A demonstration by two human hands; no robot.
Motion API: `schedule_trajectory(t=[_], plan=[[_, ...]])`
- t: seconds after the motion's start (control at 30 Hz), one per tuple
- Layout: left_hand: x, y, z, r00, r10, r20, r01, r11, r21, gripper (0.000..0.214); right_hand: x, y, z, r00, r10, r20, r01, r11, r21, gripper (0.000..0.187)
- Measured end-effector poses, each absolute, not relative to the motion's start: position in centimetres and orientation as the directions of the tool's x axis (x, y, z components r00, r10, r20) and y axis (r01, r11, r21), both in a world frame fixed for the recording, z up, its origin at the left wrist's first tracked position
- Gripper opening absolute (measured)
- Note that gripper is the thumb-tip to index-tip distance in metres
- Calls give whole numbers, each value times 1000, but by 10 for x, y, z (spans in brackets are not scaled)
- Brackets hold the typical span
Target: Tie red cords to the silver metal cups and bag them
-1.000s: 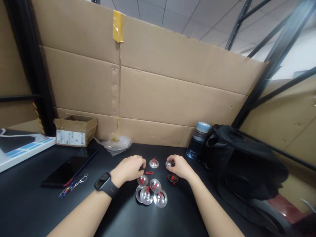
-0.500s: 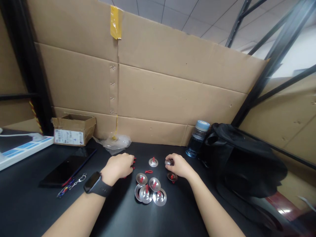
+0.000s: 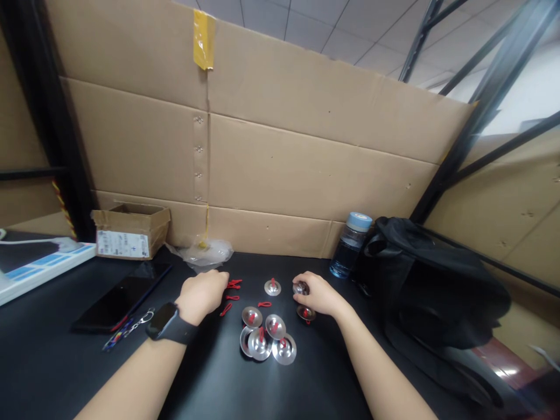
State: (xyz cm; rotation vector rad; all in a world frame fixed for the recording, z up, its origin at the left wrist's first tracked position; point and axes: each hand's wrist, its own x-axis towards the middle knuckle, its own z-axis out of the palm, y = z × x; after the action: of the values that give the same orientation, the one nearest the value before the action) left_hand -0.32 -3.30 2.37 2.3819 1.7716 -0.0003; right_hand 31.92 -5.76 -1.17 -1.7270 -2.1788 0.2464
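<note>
Several small silver finger cymbals with red loops (image 3: pixel 268 339) lie clustered on the black table (image 3: pixel 52 361). One more cymbal (image 3: pixel 272 287) sits apart at the back. My left hand (image 3: pixel 202 294), with a black watch on its wrist, rests curled just left of several loose red loops (image 3: pixel 230 296); what its fingers hold is hidden. My right hand (image 3: pixel 318 295) is closed on a small silver cymbal (image 3: pixel 300 287). A dark cymbal (image 3: pixel 305 314) lies just under that hand.
A blue-capped water bottle (image 3: pixel 350 245) and a black bag (image 3: pixel 433 286) stand at the right. A phone (image 3: pixel 120 296), keys (image 3: pixel 129 326), a crumpled plastic bag (image 3: pixel 205 255) and a small cardboard box (image 3: pixel 130 230) are on the left. A cardboard wall (image 3: pixel 280 151) closes the back.
My left hand has drawn away to the left from the cymbal cluster, uncovering the loose red loops. My right hand has stayed on its cymbal.
</note>
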Motion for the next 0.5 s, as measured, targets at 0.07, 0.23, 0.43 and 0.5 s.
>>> schedule_trajectory(t=[0.07,0.23,0.43,0.5], plan=[[-2,-33,24,297,949,-101,950,-283,135,34,319,-58,-12,-201,966,162,903,247,-351,33],[0,-32,21,342,934,-100,936,-329,125,33,317,-59,-11,-215,963,163,897,261,-357,33],[1,-30,16,384,922,-55,917,-374,137,34,318,-59,-11,-214,964,160,896,259,-360,33],[1,-29,15,400,916,-27,908,-392,150,34,318,-59,-11,-214,964,157,896,258,-360,33]])
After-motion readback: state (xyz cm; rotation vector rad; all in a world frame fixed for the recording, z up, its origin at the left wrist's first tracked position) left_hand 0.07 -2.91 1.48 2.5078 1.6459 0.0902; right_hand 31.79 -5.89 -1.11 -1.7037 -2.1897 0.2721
